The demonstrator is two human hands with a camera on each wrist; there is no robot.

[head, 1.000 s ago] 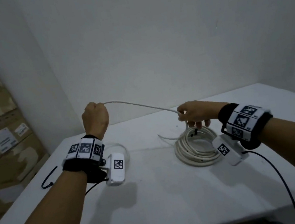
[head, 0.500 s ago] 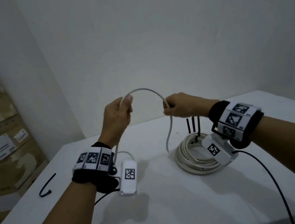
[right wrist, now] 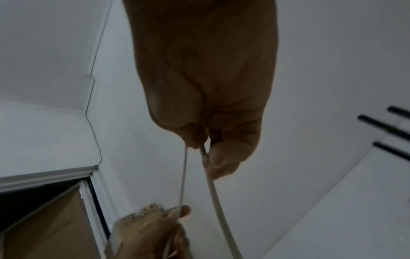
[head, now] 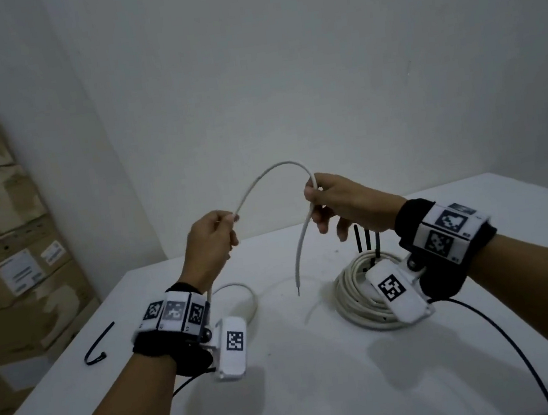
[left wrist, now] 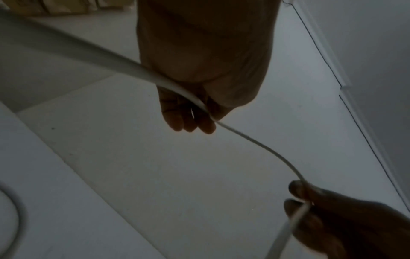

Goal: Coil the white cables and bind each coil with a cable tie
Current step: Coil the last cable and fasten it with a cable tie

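The white labels (head: pixel 20 274) on the cardboard boxes (head: pixel 6 260) are too blurred to read.

Between my fingers white cable (head: pixel 268 173) looks smooth matt plastic; below them matt white table (head: pixel 322 391); left, rough cardboard boxes (head: pixel 4 240).

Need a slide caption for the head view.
Both hands arch a white cable above the table.

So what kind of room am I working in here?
Probably a storeroom or a plain workroom: bare white walls, taped cardboard boxes with shipping labels stacked in the corner, and a plain white table holding only a cable coil and black ties.
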